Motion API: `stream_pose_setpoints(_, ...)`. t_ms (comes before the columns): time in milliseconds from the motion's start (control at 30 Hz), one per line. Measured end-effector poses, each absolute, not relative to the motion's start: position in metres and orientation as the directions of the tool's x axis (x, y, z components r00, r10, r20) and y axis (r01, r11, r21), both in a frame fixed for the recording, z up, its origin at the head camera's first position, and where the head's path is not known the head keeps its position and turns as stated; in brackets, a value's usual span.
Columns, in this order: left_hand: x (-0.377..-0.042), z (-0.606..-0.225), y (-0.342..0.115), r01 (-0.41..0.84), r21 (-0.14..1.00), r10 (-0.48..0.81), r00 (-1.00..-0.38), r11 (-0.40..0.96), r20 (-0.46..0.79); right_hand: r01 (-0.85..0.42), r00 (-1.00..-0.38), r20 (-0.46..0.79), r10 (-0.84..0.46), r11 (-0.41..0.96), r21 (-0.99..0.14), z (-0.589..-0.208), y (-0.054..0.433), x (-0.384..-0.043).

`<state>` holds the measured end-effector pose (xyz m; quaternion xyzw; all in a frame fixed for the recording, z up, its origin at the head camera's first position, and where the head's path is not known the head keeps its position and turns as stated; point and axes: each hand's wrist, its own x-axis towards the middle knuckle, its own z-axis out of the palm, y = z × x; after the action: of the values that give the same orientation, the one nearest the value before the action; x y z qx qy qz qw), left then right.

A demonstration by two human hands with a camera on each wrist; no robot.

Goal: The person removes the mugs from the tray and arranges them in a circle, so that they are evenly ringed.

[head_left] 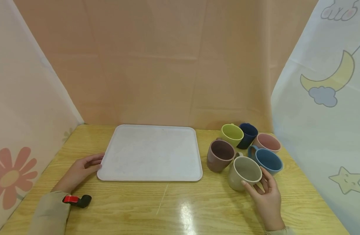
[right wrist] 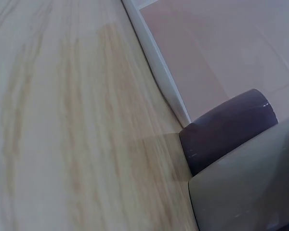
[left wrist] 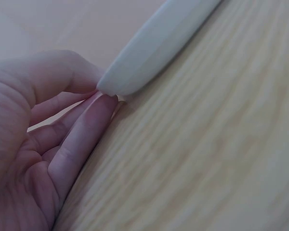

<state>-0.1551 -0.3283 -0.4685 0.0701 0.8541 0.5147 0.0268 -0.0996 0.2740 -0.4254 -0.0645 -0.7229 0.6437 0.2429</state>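
Observation:
A white rectangular tray [head_left: 150, 153] lies flat on the wooden table. My left hand [head_left: 80, 171] is at its left edge; the left wrist view shows the thumb against the rim [left wrist: 135, 60] and fingertips just beneath it, pinching the tray there. On the right, my right hand [head_left: 266, 197] grips a beige mug [head_left: 238, 178] by its side, thumb at the near rim and fingers round the right side. That mug stands upright, its handle pointing away from me. A brown-purple mug [head_left: 213, 160] is close beside it, also seen in the right wrist view.
Behind the beige mug are a yellow-green mug [head_left: 231, 132], a navy mug [head_left: 247, 138], a pink mug [head_left: 268, 142] and a blue mug [head_left: 269, 160]. A peach backdrop [head_left: 156, 65] closes off the far side, with patterned sheets at left and right.

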Motion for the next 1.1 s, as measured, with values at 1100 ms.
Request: stream_pose_setpoints(1100,-0.165,-0.406,-0.305,0.237,0.649,0.171,-0.972,0.723,0.164,-0.589,-0.675,0.731,-0.095,0.666,-0.457,-0.361,0.225,-0.155)
